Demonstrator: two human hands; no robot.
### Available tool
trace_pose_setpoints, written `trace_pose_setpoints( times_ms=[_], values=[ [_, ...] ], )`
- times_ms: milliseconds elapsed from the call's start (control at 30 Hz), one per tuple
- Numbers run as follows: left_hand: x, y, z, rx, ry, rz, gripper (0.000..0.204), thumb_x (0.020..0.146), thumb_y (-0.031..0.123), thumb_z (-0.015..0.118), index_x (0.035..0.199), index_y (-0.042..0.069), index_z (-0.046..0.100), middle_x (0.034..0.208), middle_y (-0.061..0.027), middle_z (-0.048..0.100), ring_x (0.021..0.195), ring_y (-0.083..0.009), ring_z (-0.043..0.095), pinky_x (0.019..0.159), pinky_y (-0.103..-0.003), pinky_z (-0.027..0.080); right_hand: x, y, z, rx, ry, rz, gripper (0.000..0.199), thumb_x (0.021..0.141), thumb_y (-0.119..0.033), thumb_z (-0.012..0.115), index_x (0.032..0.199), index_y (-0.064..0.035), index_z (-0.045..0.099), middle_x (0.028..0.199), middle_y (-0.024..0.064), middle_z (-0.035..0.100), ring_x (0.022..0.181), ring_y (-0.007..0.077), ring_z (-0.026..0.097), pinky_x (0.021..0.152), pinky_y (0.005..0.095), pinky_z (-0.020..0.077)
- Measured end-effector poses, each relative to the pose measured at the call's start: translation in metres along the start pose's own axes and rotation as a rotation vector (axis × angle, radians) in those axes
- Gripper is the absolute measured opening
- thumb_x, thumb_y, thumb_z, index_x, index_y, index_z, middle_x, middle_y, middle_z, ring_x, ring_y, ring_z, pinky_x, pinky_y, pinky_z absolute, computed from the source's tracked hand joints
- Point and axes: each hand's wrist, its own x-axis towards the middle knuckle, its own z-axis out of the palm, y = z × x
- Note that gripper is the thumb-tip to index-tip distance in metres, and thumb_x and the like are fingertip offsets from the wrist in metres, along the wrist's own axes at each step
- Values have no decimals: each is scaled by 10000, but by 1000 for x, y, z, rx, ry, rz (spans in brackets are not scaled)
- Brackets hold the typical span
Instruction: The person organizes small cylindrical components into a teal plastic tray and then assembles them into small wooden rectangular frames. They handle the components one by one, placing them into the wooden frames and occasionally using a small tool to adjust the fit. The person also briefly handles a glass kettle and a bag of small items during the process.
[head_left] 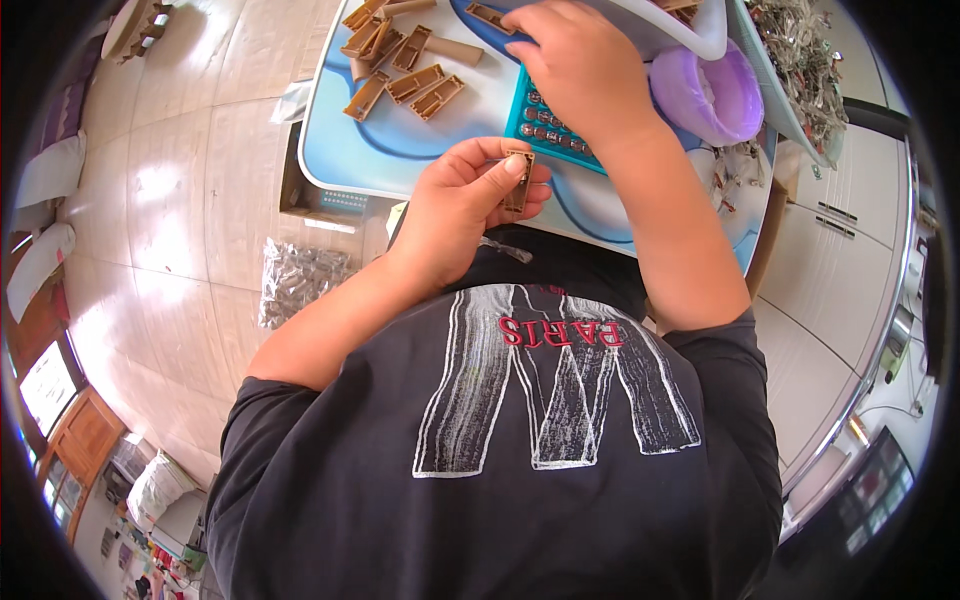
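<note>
My left hand point(462, 195) is closed around a narrow brown plastic casing point(518, 185), pinched upright between thumb and fingers at the table's near edge. My right hand point(575, 70) stretches farther out over a teal tray point(572, 143) with rows of small round metallic parts, partly covering it. Its finger and thumb tips are apart, beside another brown casing point(487, 16) on the table; whether a fingertip touches that casing I cannot make out. Several more brown casings point(415, 82) lie loosely piled at the table's far left.
The blue-and-white table point(340, 165) bears a purple bin point(715, 95) on the right, next to a container heaped with shiny metal pieces point(800, 60). A clear bag of parts point(295, 280) lies on the floor to the left. White cabinets point(835, 240) stand at right.
</note>
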Motion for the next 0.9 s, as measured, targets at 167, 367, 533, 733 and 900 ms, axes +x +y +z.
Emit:
trace_pose_setpoints(
  times_ms=[167, 367, 533, 733, 900],
  values=[
    [-2, 3, -5, -4, -18, -53, 269, 936, 176, 538, 1132, -8, 544, 1014, -125, 642, 887, -181, 639, 808, -314, 529, 17, -11, 23, 144, -27, -28, 73, 759, -116, 582, 820, -76, 586, 829, 111, 591, 847, 316, 570, 725, 412, 471],
    [-4, 5, -4, -9, -15, -90, 259, 936, 158, 533, 1130, -14, 545, 1007, -122, 647, 881, -172, 639, 790, -303, 534, 31, -21, 41, 155, -65, -100, 64, 742, -108, 577, 794, -74, 561, 820, 110, 586, 850, 311, 570, 727, 408, 471],
    [-2, 4, -8, 2, -67, -69, 246, 931, 160, 543, 1107, -12, 552, 987, -97, 643, 885, -166, 636, 785, -306, 537, 39, -33, 60, 171, -23, -364, 96, 762, -140, 586, 838, -108, 635, 871, 69, 615, 871, 259, 595, 725, 371, 493],
    [-8, 5, -8, 8, -18, -80, 234, 923, 170, 566, 1076, -6, 562, 957, -59, 624, 841, -137, 609, 763, -278, 522, 36, -70, 72, -74, -299, -468, 104, 737, -161, 585, 799, -140, 666, 924, 19, 617, 924, 221, 571, 772, 356, 479],
    [-8, 9, -5, -31, -58, -67, 206, 932, 167, 546, 1055, 2, 563, 965, -67, 625, 843, -145, 612, 781, -294, 525, 46, -65, 52, -15, -308, -406, 139, 771, -107, 594, 890, -89, 663, 949, 33, 633, 899, 210, 596, 792, 331, 482]
  ],
)
